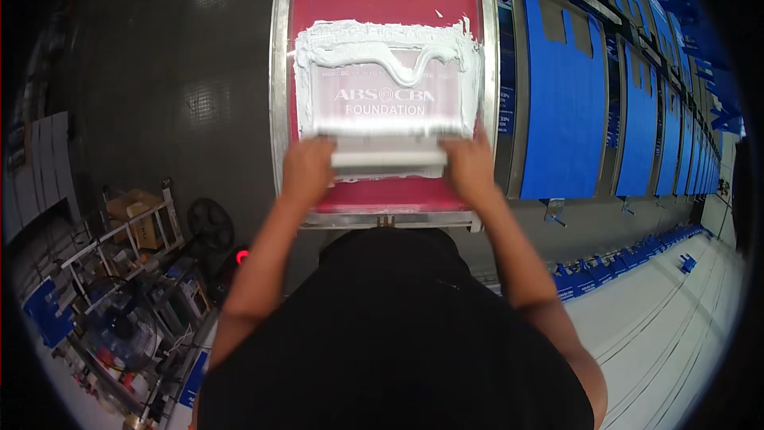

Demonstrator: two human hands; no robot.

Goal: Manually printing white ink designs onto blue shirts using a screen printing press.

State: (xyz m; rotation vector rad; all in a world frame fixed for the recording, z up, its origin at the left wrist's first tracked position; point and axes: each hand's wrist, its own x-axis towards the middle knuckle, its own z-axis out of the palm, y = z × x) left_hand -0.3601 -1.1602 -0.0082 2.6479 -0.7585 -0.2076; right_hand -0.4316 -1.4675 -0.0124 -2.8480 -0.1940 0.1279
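My left hand (309, 169) and my right hand (468, 166) are closed round the two ends of a wide, pale squeegee (388, 157), slightly blurred by motion. Its blade lies across the lower part of a screen-printing frame (280, 103), which has metal sides and a red-bordered mesh. Thick white ink (342, 52) is heaped in a wavy ridge along the upper part of the mesh and smeared down both sides. Between that ridge and the squeegee, a light printed design shows through the mesh. My fingertips are partly hidden behind the squeegee.
On the right, blue fabric pieces (561, 103) lie on a long row of flat boards, with a metal rail beside them. At the lower left stand a metal rack (151, 223) with a cardboard box (137, 219), and a fan (121, 325). A dark floor (167, 72) spreads on the left.
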